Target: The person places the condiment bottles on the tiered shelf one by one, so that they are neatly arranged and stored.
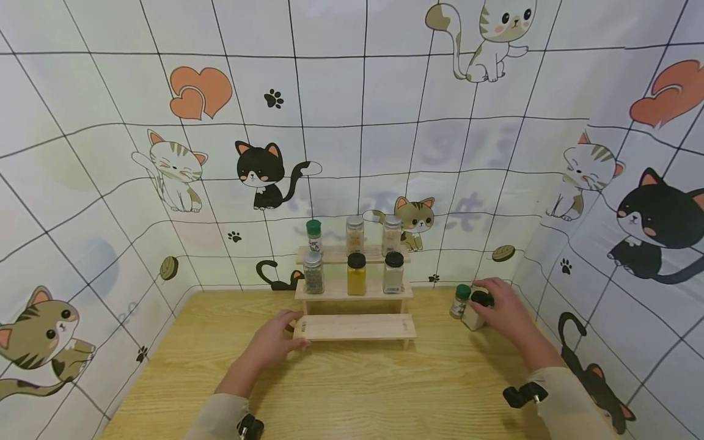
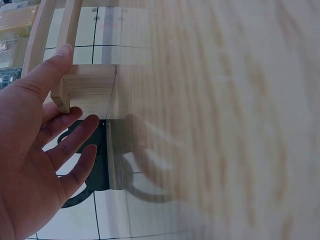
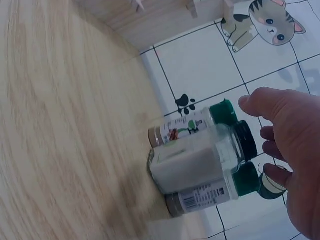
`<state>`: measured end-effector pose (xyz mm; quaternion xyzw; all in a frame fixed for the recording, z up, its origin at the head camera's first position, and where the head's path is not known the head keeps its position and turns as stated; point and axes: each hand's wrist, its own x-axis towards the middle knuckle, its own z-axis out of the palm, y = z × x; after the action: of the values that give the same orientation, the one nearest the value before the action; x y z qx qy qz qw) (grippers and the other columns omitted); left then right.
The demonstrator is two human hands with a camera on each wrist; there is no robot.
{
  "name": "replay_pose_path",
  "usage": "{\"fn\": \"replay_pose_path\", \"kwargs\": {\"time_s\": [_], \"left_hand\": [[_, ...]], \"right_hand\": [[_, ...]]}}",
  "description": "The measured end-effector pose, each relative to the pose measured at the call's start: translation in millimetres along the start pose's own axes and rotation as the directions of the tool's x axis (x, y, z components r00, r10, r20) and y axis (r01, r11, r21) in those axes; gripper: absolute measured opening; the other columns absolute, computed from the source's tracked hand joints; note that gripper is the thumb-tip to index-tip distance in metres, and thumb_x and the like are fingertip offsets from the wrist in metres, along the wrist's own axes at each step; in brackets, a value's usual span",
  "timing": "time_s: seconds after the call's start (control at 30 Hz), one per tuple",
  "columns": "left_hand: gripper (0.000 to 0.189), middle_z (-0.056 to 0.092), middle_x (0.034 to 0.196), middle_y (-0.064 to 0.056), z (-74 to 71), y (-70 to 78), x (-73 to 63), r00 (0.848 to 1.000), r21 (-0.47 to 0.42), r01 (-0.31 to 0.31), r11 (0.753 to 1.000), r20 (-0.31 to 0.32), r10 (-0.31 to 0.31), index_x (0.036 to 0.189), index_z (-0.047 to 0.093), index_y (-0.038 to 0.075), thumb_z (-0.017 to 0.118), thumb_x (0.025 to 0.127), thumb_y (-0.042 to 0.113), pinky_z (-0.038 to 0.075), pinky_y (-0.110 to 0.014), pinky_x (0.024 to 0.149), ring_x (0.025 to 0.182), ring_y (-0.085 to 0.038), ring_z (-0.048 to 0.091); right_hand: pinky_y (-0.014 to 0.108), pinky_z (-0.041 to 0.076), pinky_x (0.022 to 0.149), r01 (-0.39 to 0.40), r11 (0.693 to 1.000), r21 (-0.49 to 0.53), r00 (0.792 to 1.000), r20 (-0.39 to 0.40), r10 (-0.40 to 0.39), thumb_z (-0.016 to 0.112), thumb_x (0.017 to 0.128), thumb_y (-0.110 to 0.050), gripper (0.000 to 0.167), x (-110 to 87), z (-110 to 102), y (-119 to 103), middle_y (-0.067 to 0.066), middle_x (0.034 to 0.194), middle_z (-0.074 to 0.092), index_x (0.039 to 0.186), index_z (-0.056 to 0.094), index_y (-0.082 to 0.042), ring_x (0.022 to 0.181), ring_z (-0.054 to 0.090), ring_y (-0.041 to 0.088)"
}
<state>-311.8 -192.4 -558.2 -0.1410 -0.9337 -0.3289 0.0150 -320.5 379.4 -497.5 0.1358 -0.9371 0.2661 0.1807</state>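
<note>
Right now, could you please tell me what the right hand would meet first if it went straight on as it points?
Probably the black cap of the white jar just ahead of the right hand, though the exact gap is unclear.

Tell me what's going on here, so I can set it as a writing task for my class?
A person is working at a small stepped wooden rack on a table. The left hand holds the left end of its lowest step. The right hand is at a black-lidded jar, though whether it grips it is unclear. That jar stands on the table between two green-capped jars, right of the rack. Six other jars stand on the upper two steps, three on each.
</note>
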Motion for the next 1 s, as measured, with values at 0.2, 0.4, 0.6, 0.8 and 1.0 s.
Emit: {"fn": "replay_pose_path", "kwargs": {"time_s": [0.2,0.4,0.6,0.8,1.0], "left_hand": [[0.075,0.064,0.148,-0.005,-1.4,2.2,-0.3,1.000,0.000,0.011,1.000,0.002,-0.011,0.155,0.064,0.011,0.093,0.092,0.040,0.058,-0.055,0.099,0.119,-0.027,0.071],[0.076,0.062,0.152,-0.009,-3.8,5.8,-1.3,1.000,-0.007,0.019,1.000,0.004,-0.019,0.155,0.063,0.010,0.094,0.091,0.038,0.058,-0.058,0.097,0.120,-0.029,0.071],[0.076,0.062,0.152,-0.010,-3.4,5.2,-0.9,1.000,0.007,0.013,1.000,0.012,-0.013,0.156,0.062,0.010,0.093,0.093,0.037,0.058,-0.058,0.098,0.120,-0.030,0.071],[0.076,0.063,0.152,-0.009,-4.1,5.5,-0.4,1.000,-0.003,0.017,1.000,0.000,-0.017,0.156,0.063,0.010,0.094,0.092,0.035,0.057,-0.059,0.099,0.120,-0.030,0.070],[0.076,0.063,0.151,-0.010,-3.6,6.9,-1.3,1.000,0.007,0.010,1.000,0.006,-0.010,0.156,0.063,0.009,0.094,0.092,0.037,0.058,-0.058,0.097,0.119,-0.030,0.071]], "right_hand": [[0.075,0.043,0.109,-0.011,0.998,-0.058,1.000,0.025,0.013,0.084,0.100,-0.014,0.052,-1.5,3.0,9.8,0.033,0.143,0.059,0.144,0.064,0.006,0.135,0.050,0.058],[0.073,0.045,0.104,0.027,0.981,-0.194,1.000,0.018,-0.024,0.088,0.096,-0.021,0.055,-1.5,12.5,19.4,0.032,0.133,0.067,0.139,0.068,0.007,0.128,0.055,0.057],[0.075,0.043,0.106,0.025,0.970,-0.243,1.000,-0.004,-0.027,0.091,0.093,-0.020,0.059,-3.5,19.1,20.8,0.031,0.133,0.069,0.140,0.067,0.007,0.130,0.054,0.056],[0.073,0.045,0.104,0.072,0.971,-0.227,0.996,-0.033,-0.082,0.095,0.088,-0.014,0.058,-3.8,19.3,19.0,0.028,0.128,0.072,0.136,0.070,0.007,0.125,0.057,0.054],[0.069,0.051,0.098,0.111,0.969,-0.219,0.994,0.035,-0.106,0.096,0.086,-0.011,0.054,-8.4,17.0,11.1,0.027,0.124,0.074,0.131,0.072,0.007,0.118,0.063,0.052]]}}
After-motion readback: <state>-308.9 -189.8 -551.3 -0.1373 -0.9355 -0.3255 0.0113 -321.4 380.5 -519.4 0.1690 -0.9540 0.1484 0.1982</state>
